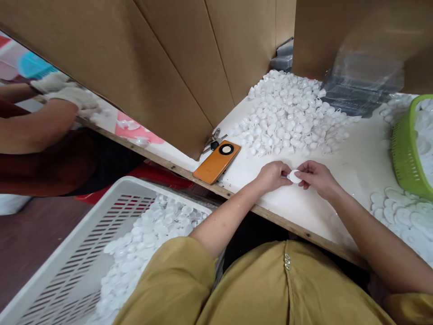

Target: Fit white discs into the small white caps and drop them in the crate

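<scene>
Between my two hands, over the white tabletop, is a small round white plastic disc (295, 176). My right hand (314, 177) pinches the disc between thumb and fingers. My left hand (274, 175) is closed at the disc's left side, its fingertips on a small white piece that is mostly hidden. Just beyond both hands spreads a heap of small white plastic parts (287, 113). Flat white discs (402, 212) lie in a pile by my right forearm.
An orange phone (216, 162) and keys (216, 137) lie left of my hands, beside a cardboard partition (176, 67). A green basket (404, 149) stands at right, clear plastic packs (361, 85) behind. Below left is a white crate (67, 266) with white parts. A co-worker's gloved hands (64, 92) show far left.
</scene>
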The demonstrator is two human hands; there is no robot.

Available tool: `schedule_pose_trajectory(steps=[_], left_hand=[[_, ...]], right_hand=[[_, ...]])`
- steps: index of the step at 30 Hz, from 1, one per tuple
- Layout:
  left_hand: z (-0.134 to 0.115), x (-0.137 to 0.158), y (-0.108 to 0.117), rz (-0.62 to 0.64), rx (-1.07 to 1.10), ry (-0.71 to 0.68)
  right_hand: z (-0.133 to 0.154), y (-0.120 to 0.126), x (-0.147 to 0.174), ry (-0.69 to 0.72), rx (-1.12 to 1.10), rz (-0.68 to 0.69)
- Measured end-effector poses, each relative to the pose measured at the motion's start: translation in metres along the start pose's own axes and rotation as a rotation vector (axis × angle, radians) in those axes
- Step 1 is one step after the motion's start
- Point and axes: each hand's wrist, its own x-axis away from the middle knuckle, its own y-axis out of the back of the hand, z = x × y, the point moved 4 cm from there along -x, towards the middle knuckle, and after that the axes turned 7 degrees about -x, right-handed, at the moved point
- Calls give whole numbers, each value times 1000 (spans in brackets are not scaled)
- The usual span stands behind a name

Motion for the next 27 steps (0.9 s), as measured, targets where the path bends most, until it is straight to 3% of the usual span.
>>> schedule_pose_trajectory(steps=[5, 10, 14, 18, 24, 27], left_hand=[[1, -4, -2, 1, -124, -41], [1, -1, 1, 32, -98, -47], [-4, 0, 10, 136, -63, -67], [-4, -10, 18, 256, -64, 47], [-3, -23, 17, 380, -174, 127], [-2, -20, 15, 320, -127, 108]], right_hand=[[-5, -10, -10, -46, 105, -27], [0, -11, -14, -117, 242, 57], [4, -9, -20, -170, 315, 96], [5, -7, -27, -196, 456, 133], [8, -8, -32, -238, 436, 199], [7, -7, -30, -223, 385, 204]])
